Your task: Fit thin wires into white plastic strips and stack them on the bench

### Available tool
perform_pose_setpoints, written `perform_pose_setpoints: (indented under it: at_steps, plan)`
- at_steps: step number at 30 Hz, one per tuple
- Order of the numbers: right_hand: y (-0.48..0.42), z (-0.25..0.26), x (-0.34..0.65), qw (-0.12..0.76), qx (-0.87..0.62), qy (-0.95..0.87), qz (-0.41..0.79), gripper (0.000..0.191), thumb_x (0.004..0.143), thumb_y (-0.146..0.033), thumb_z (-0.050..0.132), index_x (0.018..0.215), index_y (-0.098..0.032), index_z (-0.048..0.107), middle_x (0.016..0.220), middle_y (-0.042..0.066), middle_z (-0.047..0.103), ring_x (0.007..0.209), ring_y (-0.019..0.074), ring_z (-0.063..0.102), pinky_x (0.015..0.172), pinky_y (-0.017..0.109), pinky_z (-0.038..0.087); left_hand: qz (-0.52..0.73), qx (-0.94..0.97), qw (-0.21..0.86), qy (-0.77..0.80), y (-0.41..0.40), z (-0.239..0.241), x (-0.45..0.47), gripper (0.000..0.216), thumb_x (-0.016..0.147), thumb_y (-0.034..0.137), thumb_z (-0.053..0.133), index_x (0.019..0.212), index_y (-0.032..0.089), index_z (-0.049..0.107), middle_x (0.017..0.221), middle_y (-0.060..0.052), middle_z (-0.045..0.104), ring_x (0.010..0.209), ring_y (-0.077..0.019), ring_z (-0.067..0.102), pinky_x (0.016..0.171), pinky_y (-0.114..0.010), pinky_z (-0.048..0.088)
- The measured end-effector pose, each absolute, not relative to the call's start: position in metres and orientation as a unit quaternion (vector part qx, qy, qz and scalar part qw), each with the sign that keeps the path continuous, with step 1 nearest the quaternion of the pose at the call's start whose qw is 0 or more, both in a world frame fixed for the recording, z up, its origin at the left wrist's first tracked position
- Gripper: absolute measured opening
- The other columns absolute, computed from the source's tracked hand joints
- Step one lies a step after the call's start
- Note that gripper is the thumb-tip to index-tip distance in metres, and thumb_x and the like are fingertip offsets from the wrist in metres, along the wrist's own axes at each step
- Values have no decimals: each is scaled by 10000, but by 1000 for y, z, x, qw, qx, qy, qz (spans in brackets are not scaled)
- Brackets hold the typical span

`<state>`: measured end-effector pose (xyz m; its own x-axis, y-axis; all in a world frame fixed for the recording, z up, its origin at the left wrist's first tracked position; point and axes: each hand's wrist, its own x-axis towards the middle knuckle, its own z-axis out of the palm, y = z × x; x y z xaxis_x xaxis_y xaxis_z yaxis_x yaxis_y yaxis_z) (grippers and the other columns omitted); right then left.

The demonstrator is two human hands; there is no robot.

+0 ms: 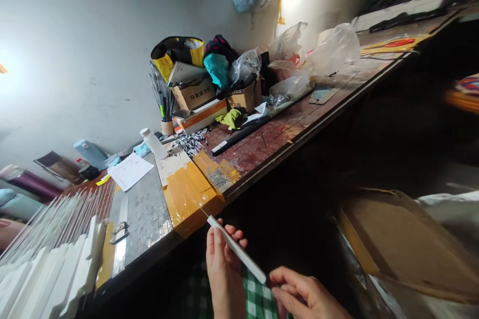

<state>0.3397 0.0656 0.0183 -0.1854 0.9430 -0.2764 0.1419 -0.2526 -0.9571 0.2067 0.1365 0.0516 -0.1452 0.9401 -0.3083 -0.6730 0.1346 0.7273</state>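
Observation:
My left hand [224, 264] is closed around a slim white bar [238, 247], tilted down to the right in front of the table edge. A thin wire-like rod [204, 212] sticks out of the bar's far end, over an orange-taped block [190, 199]. Close to the bar's near end is my right hand [299, 289], its thumb and fingers pinched together. Whether a small thing lies between those fingertips is hidden. At the lower left, several similar white bars [56, 269] lie side by side, with long thin rods [71, 209] running back across the table.
A metal clip-like piece [120, 233] lies near the left table edge. Behind stand a white bottle [153, 143], a paper sheet [130, 171] and a pile of black-and-white small parts [190, 142]. Cartons [194, 92] and plastic bags [333, 52] line the wall. An open cardboard box [407, 244] sits at right.

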Motion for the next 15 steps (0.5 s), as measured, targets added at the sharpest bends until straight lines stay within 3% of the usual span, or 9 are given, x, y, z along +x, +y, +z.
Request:
perform_pose_setpoints:
  at_steps: [4, 7, 11, 15]
  plan:
    - [68, 26, 337, 387, -581, -537, 474, 302, 884, -467, 476, 833, -198, 604, 547, -54, 474, 498, 100, 381, 477, 205, 318, 639, 168, 634, 401, 149, 53, 206, 247, 830, 216, 648, 1064, 153, 601, 876, -65, 661, 806, -182, 683, 729, -336, 583]
    - [69, 32, 334, 388, -586, -535, 468, 311, 889, -480, 465, 841, -208, 608, 546, -58, 409, 502, 110, 378, 477, 216, 317, 640, 178, 633, 397, 156, 54, 206, 204, 805, 221, 677, 982, 155, 603, 850, -49, 643, 801, -182, 673, 707, -345, 586]
    - [72, 38, 333, 380, -591, -542, 460, 307, 889, -479, 464, 858, -222, 629, 603, -31, 508, 518, 123, 417, 481, 221, 338, 644, 192, 619, 407, 162, 53, 205, 238, 748, 274, 736, 886, 168, 574, 816, -14, 606, 721, -162, 661, 617, -316, 583]
    - [75, 38, 335, 375, -597, -562, 433, 258, 877, -450, 494, 889, -238, 640, 630, -20, 556, 540, 137, 456, 518, 223, 371, 634, 205, 617, 419, 166, 53, 206, 248, 770, 285, 714, 910, 171, 544, 823, -4, 594, 672, -142, 649, 570, -289, 575]
